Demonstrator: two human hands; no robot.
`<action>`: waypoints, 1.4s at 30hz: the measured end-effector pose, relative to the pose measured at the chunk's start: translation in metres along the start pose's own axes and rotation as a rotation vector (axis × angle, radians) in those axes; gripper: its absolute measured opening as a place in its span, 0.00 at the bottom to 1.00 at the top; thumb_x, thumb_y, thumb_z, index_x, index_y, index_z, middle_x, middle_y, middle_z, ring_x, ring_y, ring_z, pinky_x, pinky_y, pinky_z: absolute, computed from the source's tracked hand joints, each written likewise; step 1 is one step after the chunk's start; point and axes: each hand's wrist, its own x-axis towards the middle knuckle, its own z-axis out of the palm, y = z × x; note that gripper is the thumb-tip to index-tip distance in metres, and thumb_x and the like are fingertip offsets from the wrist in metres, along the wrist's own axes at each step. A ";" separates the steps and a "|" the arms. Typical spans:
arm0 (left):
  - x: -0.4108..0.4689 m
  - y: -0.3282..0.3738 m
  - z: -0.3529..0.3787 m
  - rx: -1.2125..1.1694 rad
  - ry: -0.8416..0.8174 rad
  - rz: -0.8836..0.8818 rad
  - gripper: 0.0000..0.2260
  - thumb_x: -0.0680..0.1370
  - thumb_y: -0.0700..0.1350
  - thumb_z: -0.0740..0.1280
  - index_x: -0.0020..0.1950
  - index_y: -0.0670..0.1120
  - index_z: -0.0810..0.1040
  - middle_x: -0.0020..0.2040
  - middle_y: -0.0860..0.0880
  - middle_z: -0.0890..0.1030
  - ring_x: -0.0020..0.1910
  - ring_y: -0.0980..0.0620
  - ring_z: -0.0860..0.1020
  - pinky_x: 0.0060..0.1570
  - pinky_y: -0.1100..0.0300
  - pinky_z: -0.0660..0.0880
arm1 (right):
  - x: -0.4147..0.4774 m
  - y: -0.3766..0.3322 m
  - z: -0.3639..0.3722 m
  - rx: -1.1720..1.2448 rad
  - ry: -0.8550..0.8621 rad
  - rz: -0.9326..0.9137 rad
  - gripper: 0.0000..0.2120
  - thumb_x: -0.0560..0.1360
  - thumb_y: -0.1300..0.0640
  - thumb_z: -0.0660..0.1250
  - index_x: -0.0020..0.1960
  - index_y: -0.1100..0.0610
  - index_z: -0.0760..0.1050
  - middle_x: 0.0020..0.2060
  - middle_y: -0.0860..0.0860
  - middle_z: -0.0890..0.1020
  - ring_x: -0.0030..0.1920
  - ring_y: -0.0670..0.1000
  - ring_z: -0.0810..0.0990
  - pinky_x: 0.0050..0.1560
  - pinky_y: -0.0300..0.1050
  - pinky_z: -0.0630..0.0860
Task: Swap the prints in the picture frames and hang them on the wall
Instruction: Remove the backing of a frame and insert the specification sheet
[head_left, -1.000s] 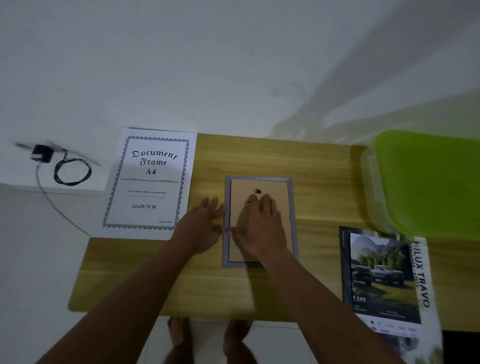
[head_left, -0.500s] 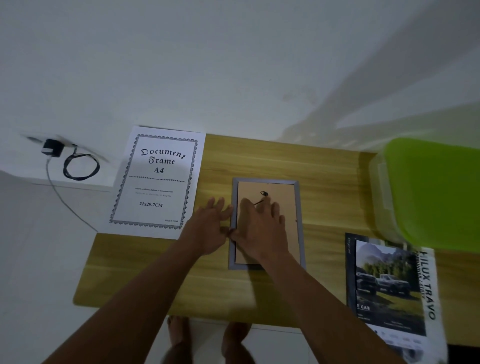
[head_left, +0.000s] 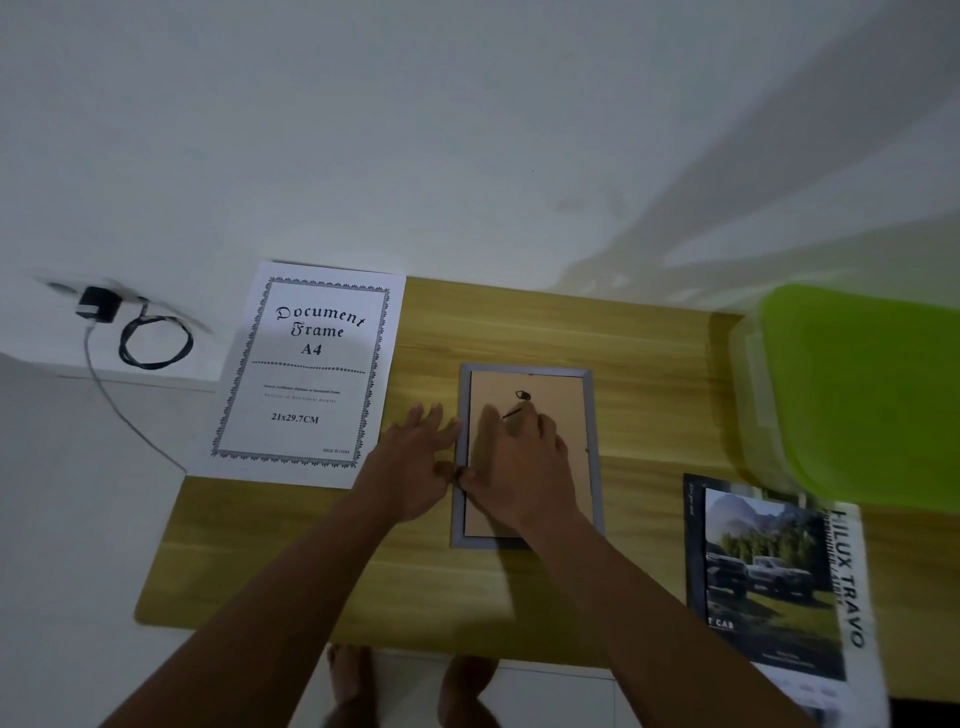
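A grey picture frame (head_left: 594, 415) lies face down in the middle of the wooden table (head_left: 519, 322), its brown backing board and small black hanger showing. My right hand (head_left: 519, 467) rests flat on the backing, thumb at the frame's left rail. My left hand (head_left: 415, 467) lies flat on the table just left of the frame, fingers spread, thumb meeting the right thumb at the rail. A white "Document Frame A4" print (head_left: 311, 374) lies at the table's back left corner. A car print (head_left: 769, 577) lies at the front right.
A green-lidded plastic box (head_left: 862, 395) stands at the table's right end, over the car print's top edge. A black charger with coiled cable (head_left: 150, 338) sits on a white ledge to the left. The white wall rises behind the table. Bare feet show below the front edge.
The camera has tilted slightly, shifting the scene. My hands stay at the frame's left rail; the right hand's fingers have slid a little lower on the backing.
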 end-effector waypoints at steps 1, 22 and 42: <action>0.000 -0.001 0.001 0.002 0.002 0.002 0.27 0.80 0.53 0.61 0.78 0.52 0.56 0.80 0.49 0.51 0.78 0.47 0.45 0.74 0.48 0.51 | -0.002 0.001 -0.001 0.036 0.044 0.023 0.34 0.70 0.33 0.67 0.66 0.55 0.66 0.62 0.58 0.70 0.62 0.61 0.69 0.58 0.56 0.72; 0.003 -0.003 0.002 0.042 -0.012 0.015 0.28 0.80 0.52 0.62 0.78 0.54 0.57 0.79 0.47 0.52 0.78 0.45 0.47 0.73 0.45 0.55 | 0.014 0.026 -0.015 0.248 0.053 0.160 0.27 0.75 0.47 0.71 0.64 0.65 0.69 0.63 0.59 0.71 0.63 0.57 0.72 0.59 0.47 0.73; 0.002 0.000 0.006 0.003 -0.004 -0.007 0.27 0.80 0.51 0.61 0.78 0.54 0.56 0.79 0.48 0.52 0.78 0.45 0.44 0.74 0.44 0.50 | 0.008 0.022 -0.006 0.170 0.072 0.101 0.35 0.77 0.40 0.64 0.71 0.65 0.62 0.70 0.62 0.67 0.72 0.60 0.66 0.66 0.57 0.72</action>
